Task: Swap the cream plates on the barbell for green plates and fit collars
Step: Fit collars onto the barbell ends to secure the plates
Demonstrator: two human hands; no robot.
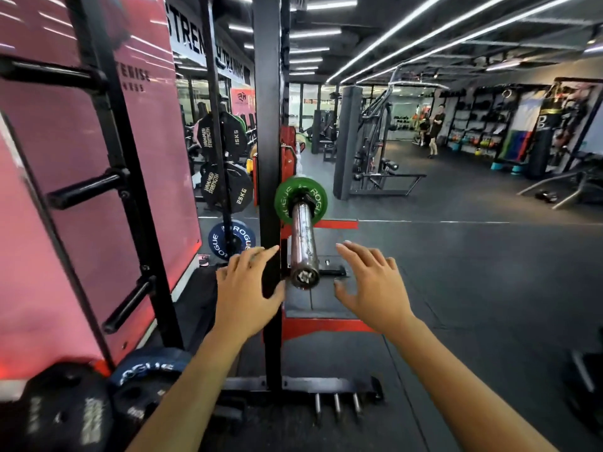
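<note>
green plate (301, 200) — head view: seated far up the barbell sleeve (302, 243), hard against the inner shoulder by the rack upright (267, 190). a dark collar (301, 200) looks clamped at its hub, though blur keeps me from being sure. no cream plate shows on this end, so this side reads as swapped.

sleeve points straight at the camera, end cap (305, 276) nearest. it hangs free past the upright, which is why a plate can slide on and off from where the person stands.

left hand (246, 295) just left of the sleeve end, partly in front of the upright; fingers (261, 254) straight and spread, holding nothing. right hand (372, 285) just right of the end; fingers (359, 256) loosely extended, thumb out, also empty. neither touches the steel. palms flank the sleeve, a pose that suits letting go or reaching in; i cannot tell which.

judgement: this end done or nearly so. the far end is hidden, so its state is unknown.

around: blue rogue plate (230, 239) on a low storage peg behind the upright, black hammer strength plates (225, 187) stacked above it. more plates (98, 406) lean on the floor at lower left. empty pegs (85, 190) stick out of the near frame. a person (435, 130) stands far off.
</note>
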